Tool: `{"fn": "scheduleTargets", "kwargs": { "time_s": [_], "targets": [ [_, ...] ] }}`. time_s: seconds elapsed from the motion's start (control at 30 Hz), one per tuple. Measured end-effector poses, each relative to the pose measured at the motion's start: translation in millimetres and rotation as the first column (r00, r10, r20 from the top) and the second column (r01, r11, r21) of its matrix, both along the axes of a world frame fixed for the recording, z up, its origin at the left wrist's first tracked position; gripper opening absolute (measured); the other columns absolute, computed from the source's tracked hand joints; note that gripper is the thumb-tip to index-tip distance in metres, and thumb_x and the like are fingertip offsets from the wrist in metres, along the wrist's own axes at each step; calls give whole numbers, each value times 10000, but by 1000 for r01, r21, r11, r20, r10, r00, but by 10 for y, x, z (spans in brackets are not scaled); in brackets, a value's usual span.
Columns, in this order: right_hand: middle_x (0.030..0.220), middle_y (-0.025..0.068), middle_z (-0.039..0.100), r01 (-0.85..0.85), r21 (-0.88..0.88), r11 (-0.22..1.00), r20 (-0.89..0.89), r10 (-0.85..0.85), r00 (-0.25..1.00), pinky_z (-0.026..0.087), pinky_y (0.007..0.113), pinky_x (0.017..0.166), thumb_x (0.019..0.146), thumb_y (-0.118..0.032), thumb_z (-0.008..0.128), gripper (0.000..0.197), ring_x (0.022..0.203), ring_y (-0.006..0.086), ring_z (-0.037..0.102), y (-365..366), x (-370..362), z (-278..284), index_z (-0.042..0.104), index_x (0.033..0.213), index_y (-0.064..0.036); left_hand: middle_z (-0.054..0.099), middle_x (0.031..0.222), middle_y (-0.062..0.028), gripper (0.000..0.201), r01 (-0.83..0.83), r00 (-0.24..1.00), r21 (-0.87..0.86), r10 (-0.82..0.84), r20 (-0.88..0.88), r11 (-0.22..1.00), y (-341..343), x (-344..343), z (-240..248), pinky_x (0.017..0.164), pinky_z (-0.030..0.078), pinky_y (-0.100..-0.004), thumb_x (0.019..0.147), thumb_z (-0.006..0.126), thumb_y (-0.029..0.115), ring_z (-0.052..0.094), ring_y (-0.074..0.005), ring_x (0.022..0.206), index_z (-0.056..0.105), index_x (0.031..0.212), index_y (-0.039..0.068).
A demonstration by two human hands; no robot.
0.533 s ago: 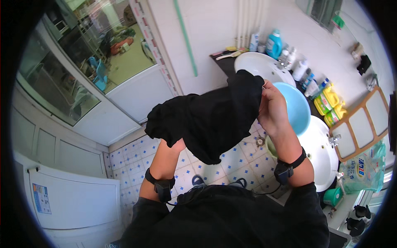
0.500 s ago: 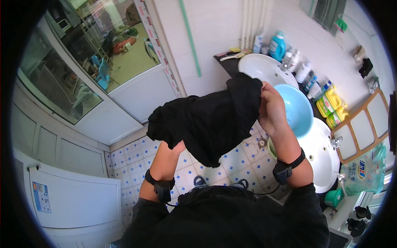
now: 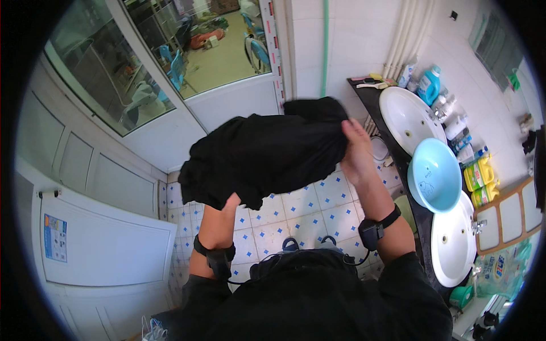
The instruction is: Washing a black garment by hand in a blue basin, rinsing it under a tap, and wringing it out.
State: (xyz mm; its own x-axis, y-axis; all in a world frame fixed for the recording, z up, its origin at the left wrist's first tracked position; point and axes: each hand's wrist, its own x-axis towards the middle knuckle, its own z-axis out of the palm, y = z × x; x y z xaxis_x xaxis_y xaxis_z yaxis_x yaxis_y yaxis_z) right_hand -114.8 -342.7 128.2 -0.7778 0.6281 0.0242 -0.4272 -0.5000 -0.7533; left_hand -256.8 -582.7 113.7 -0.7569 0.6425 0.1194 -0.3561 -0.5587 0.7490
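A black cloth garment (image 3: pixel 267 156) is spread in the air between my two hands, over the tiled floor; its exact kind cannot be made out. My right hand (image 3: pixel 358 153) grips its right end, thumb on top and fingers partly behind the cloth. At the lower left end, my left hand (image 3: pixel 231 202) holds the garment from beneath. Only a bit of that hand shows, since the fabric covers the fingers. Each forearm wears a black strap with a small box on it.
On the right, a dark counter (image 3: pixel 372 102) carries two white sinks, the far one (image 3: pixel 401 116) and the near one (image 3: pixel 449 250). A light blue basin (image 3: pixel 435 176) straddles them. Bottles, including a blue detergent bottle (image 3: pixel 429 84), line the wall. A white door (image 3: pixel 102 244) stands at left.
My view has turned toward the right and the counter appears farther right. The garment has swung to the left and lies flatter between my hands. Both hands keep their hold.
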Motion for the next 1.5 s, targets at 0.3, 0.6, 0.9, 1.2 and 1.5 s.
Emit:
{"fn": "scheduleTargets", "kwargs": {
  "time_s": [0.3, 0.6, 0.9, 1.2, 1.5],
  "targets": [
    [1206, 108, 600, -172, -170, 970, -78, 161, 984, 419, 369, 972, 882, -196, 487, 278, 1123, 240, 562, 596, 171, -419, 565, 1107, -52, 433, 1414, -87, 608, -102, 988, 47, 95, 125, 994, -41, -229, -110, 1051, 374, -387, 946, 436, 517, 447, -293, 1240, 434, 1357, 69],
    [1223, 109, 604, -411, 689, 597, 470, 63, 880, 434, 337, 924, 954, -394, 497, 419, 1084, 214, 569, 597, 5, -731, 632, 1122, -34, 475, 1370, -99, 580, 81, 994, 10, -82, 69, 997, 599, -135, -89, 1033, 390, -377, 940, 464, 496, 485, -292, 1193, 471, 1325, 62],
    [875, -20, 594, -327, 343, 881, 196, 273, 942, 463, 228, 754, 895, -175, 650, 121, 850, 92, 562, 964, -59, -281, 582, 937, -83, 518, 1327, -111, 553, 128, 989, -103, -135, -67, 986, 273, -414, 178, 1015, 406, -367, 933, 491, 476, 523, -292, 1145, 507, 1292, 56],
    [808, 17, 612, -228, 931, 285, 227, 36, 973, 430, 244, 745, 894, -196, 639, 208, 797, 86, 526, 1069, -105, 1158, 610, 902, 10, 560, 1283, -123, 525, 112, 992, -89, -117, -54, 990, 96, -600, 268, 996, 421, -357, 927, 519, 455, 561, -291, 1098, 543, 1260, 50],
    [834, 25, 651, -120, 966, 230, 126, -12, 992, 445, 239, 782, 875, -151, 661, 151, 818, 98, 568, 1151, -32, 1499, 649, 901, -3, 598, 1244, -133, 502, 240, 971, -26, -240, 22, 970, -57, -622, 181, 980, 435, -349, 921, 544, 437, 595, -291, 1056, 575, 1232, 44]
  ]
}}
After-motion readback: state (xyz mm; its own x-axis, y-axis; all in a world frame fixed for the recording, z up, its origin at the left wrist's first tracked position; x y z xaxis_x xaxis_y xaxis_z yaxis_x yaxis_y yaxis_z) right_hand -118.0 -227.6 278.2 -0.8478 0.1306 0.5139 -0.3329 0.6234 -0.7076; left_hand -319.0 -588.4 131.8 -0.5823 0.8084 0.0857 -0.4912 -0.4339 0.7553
